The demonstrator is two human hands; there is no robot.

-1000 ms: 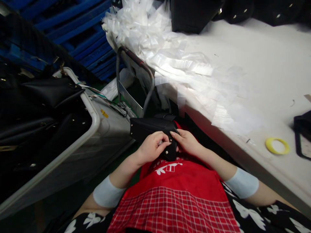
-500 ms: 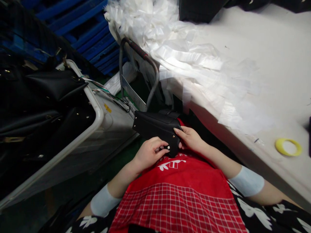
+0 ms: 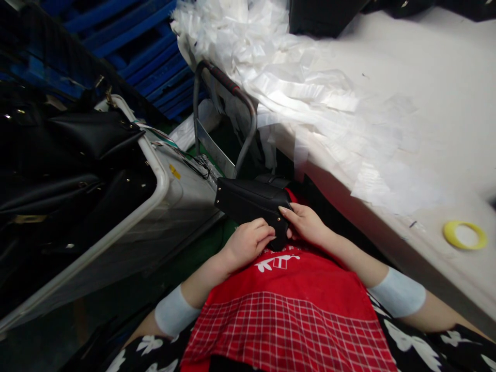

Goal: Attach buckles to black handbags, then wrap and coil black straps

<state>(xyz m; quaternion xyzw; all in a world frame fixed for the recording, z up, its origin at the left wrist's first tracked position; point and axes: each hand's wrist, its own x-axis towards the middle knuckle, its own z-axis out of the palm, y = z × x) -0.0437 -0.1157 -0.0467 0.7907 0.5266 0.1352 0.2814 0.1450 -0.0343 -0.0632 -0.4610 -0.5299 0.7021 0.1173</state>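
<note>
A black handbag [image 3: 250, 200] with small metal studs on its underside lies tilted against my red apron [image 3: 310, 289]. My right hand [image 3: 304, 222] grips its near right edge, thumb on top beside a stud. At the bag's near corner, my left hand [image 3: 250, 242] has its fingertips pinched together against the black surface. Whatever is between those fingertips is hidden from view.
To the left, a grey-white bin [image 3: 163, 186] holds several black bags [image 3: 93, 134]. A metal cart handle [image 3: 248, 103] stands ahead. The white table [image 3: 426, 67] on the right carries crumpled clear plastic bags [image 3: 302, 82] and a yellow tape roll [image 3: 465, 235]. Blue pallets [image 3: 143, 57] are stacked behind.
My left fingers have closed together and moved slightly right onto the bag's corner; a small whitish thing seen at their tips no longer shows. My right hand keeps its grip.
</note>
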